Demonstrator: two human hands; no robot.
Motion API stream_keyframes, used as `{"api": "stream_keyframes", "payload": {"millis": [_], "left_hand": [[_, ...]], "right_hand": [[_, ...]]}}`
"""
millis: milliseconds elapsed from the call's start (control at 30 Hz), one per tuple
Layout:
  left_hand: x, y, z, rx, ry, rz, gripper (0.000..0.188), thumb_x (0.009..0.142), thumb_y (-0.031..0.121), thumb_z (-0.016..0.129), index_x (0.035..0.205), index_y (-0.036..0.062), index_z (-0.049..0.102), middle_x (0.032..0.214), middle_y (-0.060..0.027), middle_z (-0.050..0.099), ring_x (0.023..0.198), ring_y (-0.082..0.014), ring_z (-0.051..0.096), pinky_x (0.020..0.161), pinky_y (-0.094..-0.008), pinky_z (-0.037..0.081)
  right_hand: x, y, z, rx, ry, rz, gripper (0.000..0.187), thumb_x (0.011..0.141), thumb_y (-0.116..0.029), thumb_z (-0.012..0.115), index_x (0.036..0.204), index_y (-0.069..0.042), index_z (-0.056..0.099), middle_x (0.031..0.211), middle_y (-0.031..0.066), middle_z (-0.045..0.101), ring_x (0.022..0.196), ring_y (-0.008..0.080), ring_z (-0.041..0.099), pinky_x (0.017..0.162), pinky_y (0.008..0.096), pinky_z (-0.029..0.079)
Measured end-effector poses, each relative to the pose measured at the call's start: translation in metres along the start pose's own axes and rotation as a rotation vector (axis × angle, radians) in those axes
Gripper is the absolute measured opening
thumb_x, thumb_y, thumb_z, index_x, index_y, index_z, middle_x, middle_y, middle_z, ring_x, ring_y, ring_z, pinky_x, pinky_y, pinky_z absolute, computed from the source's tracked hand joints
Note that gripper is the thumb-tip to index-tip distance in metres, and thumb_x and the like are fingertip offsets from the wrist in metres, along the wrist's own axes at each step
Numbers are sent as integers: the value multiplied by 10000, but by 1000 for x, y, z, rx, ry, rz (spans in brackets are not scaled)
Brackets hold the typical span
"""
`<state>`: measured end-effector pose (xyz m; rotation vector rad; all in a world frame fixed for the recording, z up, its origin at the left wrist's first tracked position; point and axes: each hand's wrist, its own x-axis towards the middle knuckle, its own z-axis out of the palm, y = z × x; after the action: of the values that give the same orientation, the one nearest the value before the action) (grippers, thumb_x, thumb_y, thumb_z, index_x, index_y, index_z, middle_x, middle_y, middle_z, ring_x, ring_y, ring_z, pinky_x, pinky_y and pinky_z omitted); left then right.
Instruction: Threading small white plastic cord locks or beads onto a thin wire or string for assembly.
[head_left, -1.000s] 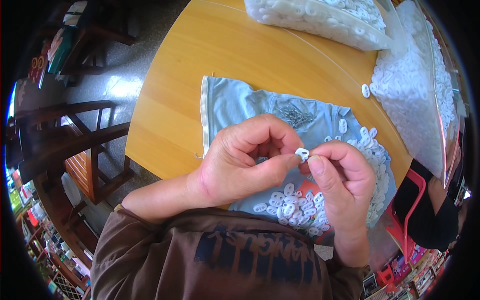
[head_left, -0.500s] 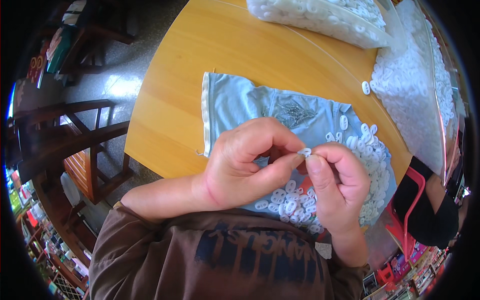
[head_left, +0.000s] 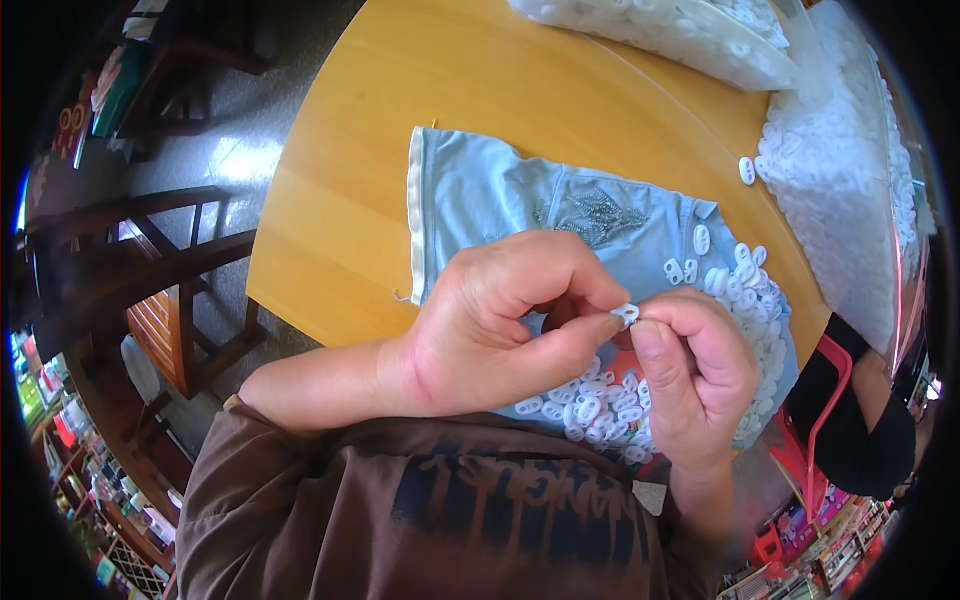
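Observation:
My left hand (head_left: 500, 320) pinches a small white oval plastic piece with two holes (head_left: 627, 313) between thumb and index fingertip. My right hand (head_left: 695, 375) has its thumb and index finger closed at the right edge of the same piece; its other fingers are curled in. Under both hands lies a light blue cloth garment (head_left: 475, 195) with a pale band along its left edge and a dark beaded pattern. Like pieces lie heaped near my body (head_left: 590, 410) and to the right (head_left: 745, 280), partly behind my right hand.
The yellow wooden table (head_left: 350, 170) has a curved edge. At its far side stands a clear bag of white pieces (head_left: 660, 40), and a larger clear bag (head_left: 830, 170) is at the right. A wooden chair (head_left: 165, 320) is left; a red chair (head_left: 825, 410) and another person's arm (head_left: 875, 385) are right.
Both hands have shifted slightly right with the white piece still between the fingertips. The piece appears a little more tilted, and the right fingertips sit lower on its edge.

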<state>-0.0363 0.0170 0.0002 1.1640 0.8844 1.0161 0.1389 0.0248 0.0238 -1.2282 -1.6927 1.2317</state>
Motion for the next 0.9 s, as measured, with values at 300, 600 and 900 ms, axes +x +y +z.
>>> {"api": "stream_keyframes", "payload": {"millis": [300, 600, 900], "left_hand": [[1, -2, 0, 35, 0, -81, 146, 773, -69, 574, 891, 6, 530, 793, -47, 560, 593, -66, 545, 513, -172, 426], [5, 2, 5, -428, 79, -303, 120, 799, -58, 548, 879, 19, 500, 841, -67, 587, 583, -70, 539, 513, -177, 433], [0, 1, 7, -324, 71, -284, 126, 794, -74, 535, 878, 12, 497, 810, -77, 542, 553, -81, 524, 491, -177, 412]], "right_hand": [[4, 8, -2, -74, -106, 39, 54, 786, -30, 599, 807, 11, 571, 677, 72, 566, 579, 150, 514, 539, 253, 403], [2, 7, 0, 186, -22, 70, 104, 788, -23, 596, 879, 20, 569, 757, 94, 582, 637, 147, 537, 566, 247, 411], [5, 11, 0, -83, -14, -83, 66, 775, -38, 607, 813, -1, 568, 627, 88, 550, 528, 219, 520, 486, 297, 395]]}}
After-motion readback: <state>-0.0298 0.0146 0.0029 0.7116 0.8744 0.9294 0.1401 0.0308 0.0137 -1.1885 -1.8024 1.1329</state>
